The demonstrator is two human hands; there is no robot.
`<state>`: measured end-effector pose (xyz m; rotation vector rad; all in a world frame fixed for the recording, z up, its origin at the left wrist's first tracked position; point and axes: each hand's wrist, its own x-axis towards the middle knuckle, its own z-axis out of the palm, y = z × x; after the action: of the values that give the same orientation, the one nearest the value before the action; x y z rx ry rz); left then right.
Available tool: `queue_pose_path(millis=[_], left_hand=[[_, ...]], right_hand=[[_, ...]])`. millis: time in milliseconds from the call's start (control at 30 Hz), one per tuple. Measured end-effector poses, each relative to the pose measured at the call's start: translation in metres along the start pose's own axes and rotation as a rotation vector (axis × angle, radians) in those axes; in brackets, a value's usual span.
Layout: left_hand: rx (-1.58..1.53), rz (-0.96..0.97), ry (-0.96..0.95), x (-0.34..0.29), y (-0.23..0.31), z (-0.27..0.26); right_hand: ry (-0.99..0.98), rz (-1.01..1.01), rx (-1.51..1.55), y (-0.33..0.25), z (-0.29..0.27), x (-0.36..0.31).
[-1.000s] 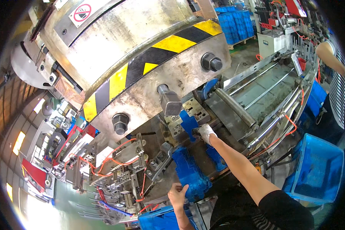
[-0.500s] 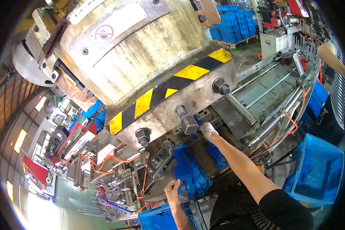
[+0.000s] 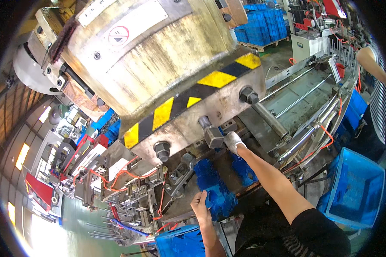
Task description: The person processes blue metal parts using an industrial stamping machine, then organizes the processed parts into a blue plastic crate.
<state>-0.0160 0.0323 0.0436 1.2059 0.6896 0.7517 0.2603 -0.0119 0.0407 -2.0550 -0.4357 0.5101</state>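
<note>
My left hand (image 3: 200, 204) is bare, its thumb and fingers pinched on the edge of a blue flat cut-out piece (image 3: 217, 193). That piece lies over a loose pile of similar blue pieces (image 3: 206, 171) with notched outlines on the machine's table. My right hand (image 3: 233, 143), in a white glove, reaches in below the press head (image 3: 193, 105), beside the square-headed bolt (image 3: 213, 138). Its fingertips are hidden there, so what they hold cannot be made out. More blue pieces (image 3: 244, 171) lie under my right forearm.
A metal clamp (image 3: 180, 175) with bolts stands left of the pile. Orange air hoses (image 3: 124, 175) run farther left. Blue crates (image 3: 356, 188) stand at the right, and another crate (image 3: 178, 242) sits below my left hand. A person in a striped top (image 3: 377, 103) is at far right.
My left hand has moved slightly up and right, onto the pile, and the top blue piece has shifted with it. My right hand has stayed nearly in place under the press head.
</note>
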Motion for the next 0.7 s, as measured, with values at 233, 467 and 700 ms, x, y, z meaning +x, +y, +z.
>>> queue_pose_path(millis=[233, 467, 700], left_hand=[[0.014, 0.016, 0.037, -0.009, 0.007, -0.009], [-0.033, -0.027, 0.016, -0.006, 0.001, 0.001], [-0.07, -0.014, -0.025, -0.012, 0.007, 0.0]], right_hand=[[0.173, -0.276, 0.064, 0.045, -0.048, -0.116], [-0.01, -0.032, -0.162, 0.065, -0.059, -0.144], [-0.007, -0.19, -0.453, 0.037, -0.081, -0.175]])
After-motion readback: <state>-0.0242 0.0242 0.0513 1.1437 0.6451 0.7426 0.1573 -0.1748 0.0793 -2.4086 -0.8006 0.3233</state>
